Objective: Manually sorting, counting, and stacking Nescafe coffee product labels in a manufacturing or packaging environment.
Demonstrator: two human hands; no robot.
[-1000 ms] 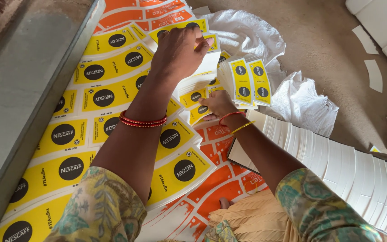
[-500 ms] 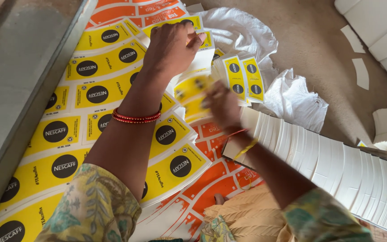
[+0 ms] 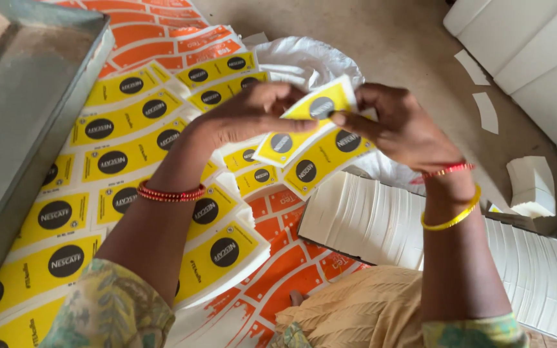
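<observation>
Along the left edge runs a grey metal tray [image 3: 14, 96], its long rim hard against the printed sheets and leaving no bare floor on that side. Beside it lie overlapping yellow label sheets [image 3: 117, 161], curved strips each bearing a black round badge and a white border, spread from the near corner up to the far middle. Beyond and under them lie orange label sheets [image 3: 162, 38] of the same curved cut, showing again near the knees. The left hand [image 3: 253, 116], a red bangle [image 3: 170, 193] on its wrist, reaches over the yellow sheets, its fingers [image 3: 291, 124] pinched narrowly on a small bunch of yellow labels [image 3: 311, 138]. That bunch is raised above the floor at the middle of the view, fanned, several strips deep, with white crumpled plastic [image 3: 298, 61] behind it. The right hand [image 3: 401, 125] holds the same bunch from the other side, fingers closed on its upper strip. Below lies a row of white card blanks [image 3: 381, 222] stacked on edge. Open brown floor [image 3: 407, 38] spreads far right, up to white stacks [image 3: 536, 58].
</observation>
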